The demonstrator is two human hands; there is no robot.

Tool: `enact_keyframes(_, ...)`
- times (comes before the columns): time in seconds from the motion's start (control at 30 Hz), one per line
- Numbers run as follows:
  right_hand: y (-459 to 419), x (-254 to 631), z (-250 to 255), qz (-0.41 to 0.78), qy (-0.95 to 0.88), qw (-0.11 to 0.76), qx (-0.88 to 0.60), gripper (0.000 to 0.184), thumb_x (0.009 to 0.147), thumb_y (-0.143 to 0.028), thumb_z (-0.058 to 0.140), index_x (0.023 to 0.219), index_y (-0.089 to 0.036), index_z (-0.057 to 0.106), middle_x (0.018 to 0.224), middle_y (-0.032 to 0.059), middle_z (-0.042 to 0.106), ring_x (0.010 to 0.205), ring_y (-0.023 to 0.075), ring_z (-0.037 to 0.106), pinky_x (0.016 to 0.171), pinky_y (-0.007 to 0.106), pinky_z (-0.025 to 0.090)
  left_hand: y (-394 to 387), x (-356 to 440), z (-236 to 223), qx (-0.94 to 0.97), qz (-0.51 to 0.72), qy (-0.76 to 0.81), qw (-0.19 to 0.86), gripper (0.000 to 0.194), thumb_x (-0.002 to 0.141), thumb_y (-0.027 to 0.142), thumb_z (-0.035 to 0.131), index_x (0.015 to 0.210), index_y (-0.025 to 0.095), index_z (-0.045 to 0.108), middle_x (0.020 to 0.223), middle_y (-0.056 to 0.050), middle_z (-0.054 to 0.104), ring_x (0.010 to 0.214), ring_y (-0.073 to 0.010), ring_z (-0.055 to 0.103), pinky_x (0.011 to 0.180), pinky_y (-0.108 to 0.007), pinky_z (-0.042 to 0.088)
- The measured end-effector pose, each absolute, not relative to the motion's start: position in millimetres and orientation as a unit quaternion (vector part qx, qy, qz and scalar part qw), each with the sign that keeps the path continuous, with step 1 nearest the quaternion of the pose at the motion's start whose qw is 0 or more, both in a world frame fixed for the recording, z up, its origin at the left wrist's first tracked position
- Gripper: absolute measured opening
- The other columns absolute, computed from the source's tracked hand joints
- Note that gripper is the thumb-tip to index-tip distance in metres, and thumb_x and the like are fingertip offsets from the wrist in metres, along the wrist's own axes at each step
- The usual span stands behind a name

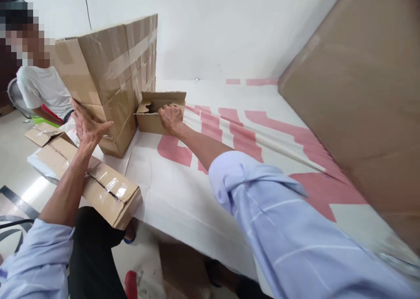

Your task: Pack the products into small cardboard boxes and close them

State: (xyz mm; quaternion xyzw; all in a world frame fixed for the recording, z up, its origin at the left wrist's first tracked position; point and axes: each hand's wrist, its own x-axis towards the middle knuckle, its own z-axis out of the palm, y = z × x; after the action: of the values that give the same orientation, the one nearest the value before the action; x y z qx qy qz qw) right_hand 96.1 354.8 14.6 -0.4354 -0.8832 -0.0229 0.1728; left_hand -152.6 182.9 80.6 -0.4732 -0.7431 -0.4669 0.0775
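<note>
My left hand point(88, 126) has its fingers spread, with its palm side at the near face of a tall stack of taped cardboard boxes point(113, 62). To its right, my right hand point(171, 118) is closed over the near rim of a small open cardboard box point(149, 123). That box stands beside the stack with its top flaps up, and its inside is mostly hidden. Below my left forearm lies a long taped cardboard box point(106, 183) at the table's edge, one end flap raised.
A white and pink cloth point(203, 202) covers the table, with folds on the right. A large cardboard box point(357, 97) stands at the right. Another person point(46, 84) sits beyond the stack at the left. A brown carton point(183, 268) is under the table.
</note>
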Motion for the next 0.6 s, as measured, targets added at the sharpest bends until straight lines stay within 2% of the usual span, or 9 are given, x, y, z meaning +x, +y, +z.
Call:
enact_keyframes(0.1,371,98,25,-0.047,-0.877,0.177,-0.443,0.03,0.102,0.001,0.044,0.126,0.006,0.063,0.126,0.026,0.068,0.118,0.0266,0.058,0.097,0.042,0.045,180,-143,82,-0.446,-0.465,-0.757,0.102,0.139,0.048,0.031,0.101,0.164,0.02,0.024,0.159,-0.022,0.041,0.16,-0.05,0.028,0.13,-0.071,0.028)
enact_keyframes(0.23,360,107,40,-0.086,-0.891,0.195,-0.4,0.039,0.099,-0.013,0.065,0.136,-0.006,0.059,0.143,0.0212,0.059,0.127,0.0297,0.051,0.105,0.043,0.041,176,-139,85,-0.446,-0.45,-0.768,0.092,0.139,0.051,0.031,0.1,0.165,0.018,0.022,0.163,-0.024,0.038,0.163,-0.0491,0.023,0.131,-0.069,0.029)
enact_keyframes(0.37,300,129,40,-0.112,-0.898,0.219,-0.364,0.032,0.101,-0.014,0.058,0.132,-0.011,0.063,0.135,0.02,0.063,0.123,0.0325,0.054,0.1,0.044,0.042,174,-136,89,-0.436,-0.434,-0.784,0.088,0.14,0.055,0.032,0.099,0.167,0.016,0.018,0.164,-0.026,0.037,0.161,-0.047,0.03,0.13,-0.066,0.032)
enact_keyframes(0.47,230,159,31,-0.084,-0.919,0.212,-0.321,0.029,0.101,-0.018,0.059,0.128,-0.012,0.065,0.124,0.019,0.068,0.111,0.032,0.061,0.092,0.042,0.045,173,-133,92,-0.422,-0.436,-0.791,0.077,0.144,0.054,0.027,0.098,0.169,0.019,0.013,0.166,-0.025,0.034,0.161,-0.0462,0.032,0.13,-0.064,0.035)
enact_keyframes(0.6,137,208,11,-0.032,-0.934,0.233,-0.268,0.029,0.101,-0.021,0.062,0.129,-0.017,0.066,0.124,0.0149,0.071,0.108,0.0294,0.065,0.094,0.041,0.048,169,-127,96,-0.425,-0.459,-0.778,0.055,0.143,0.055,0.027,0.101,0.169,0.014,0.015,0.165,-0.03,0.028,0.159,-0.0515,0.029,0.126,-0.069,0.032)
